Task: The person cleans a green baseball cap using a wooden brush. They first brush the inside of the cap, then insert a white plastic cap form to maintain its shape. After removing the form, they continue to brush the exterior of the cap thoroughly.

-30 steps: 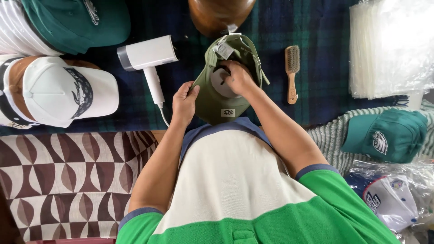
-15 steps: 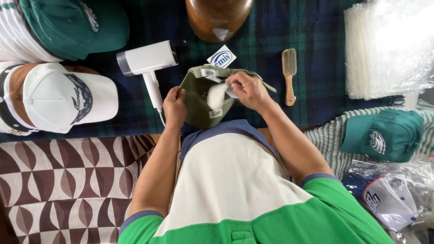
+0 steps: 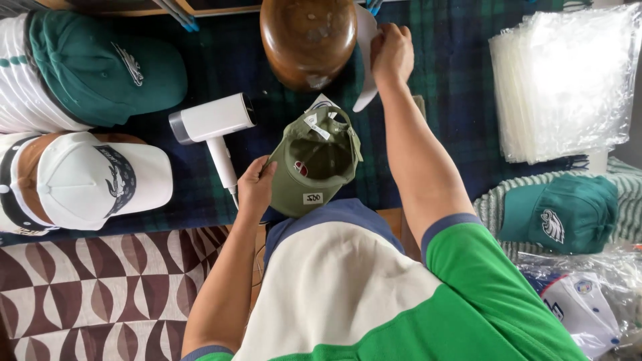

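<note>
The left hand [image 3: 256,190] grips the brim edge of an olive-green cotton cap [image 3: 313,164], holding it upside down just above the person's chest, its paper tags showing inside. The right hand [image 3: 392,53] is stretched well forward, its fingers pinched on a curved white card insert [image 3: 366,63] beside a rounded brown wooden hat block [image 3: 307,40]. Just left of the left hand lies a white handheld steamer [image 3: 215,127] on the dark tartan cloth [image 3: 455,87].

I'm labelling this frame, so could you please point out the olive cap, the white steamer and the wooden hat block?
olive cap [image 3: 314,167], head view, on the inner crown.
white steamer [image 3: 212,119], head view, on the barrel-shaped body.
wooden hat block [image 3: 307,37], head view, on the domed top.
</note>
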